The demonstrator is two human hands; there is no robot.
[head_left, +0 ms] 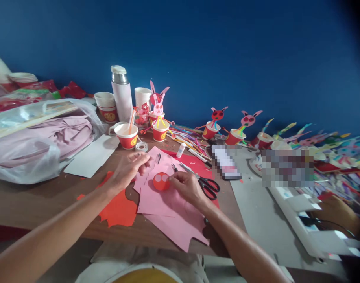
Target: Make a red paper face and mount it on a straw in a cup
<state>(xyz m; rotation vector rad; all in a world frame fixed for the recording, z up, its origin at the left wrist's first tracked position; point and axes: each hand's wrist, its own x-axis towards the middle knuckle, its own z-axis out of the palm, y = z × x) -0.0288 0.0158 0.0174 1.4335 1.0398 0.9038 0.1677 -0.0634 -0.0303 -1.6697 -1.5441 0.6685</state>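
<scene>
A round red paper disc [161,185] with two small pink paper circles [158,179] on its upper half lies over pink paper sheets [165,204]. My right hand [187,186] is closed in a pinch at the disc's right edge. A thin dark-tipped item [174,168] shows just beyond these fingers. My left hand [133,169] hovers over the sheets' left side, fingers curled together; whatever they hold is too small to make out. Close to its fingertips is a pen [158,158]. Scissors with black handles [209,188] rest right of my right hand.
Cut orange-red paper [119,208] lies at left. Behind are a glue bottle [181,150], a tape roll [141,147], a cup with straws [126,135], a thermos [122,96] and rabbit-faced cup figures [160,131]. A phone [226,162] and power strip [296,224] are at right.
</scene>
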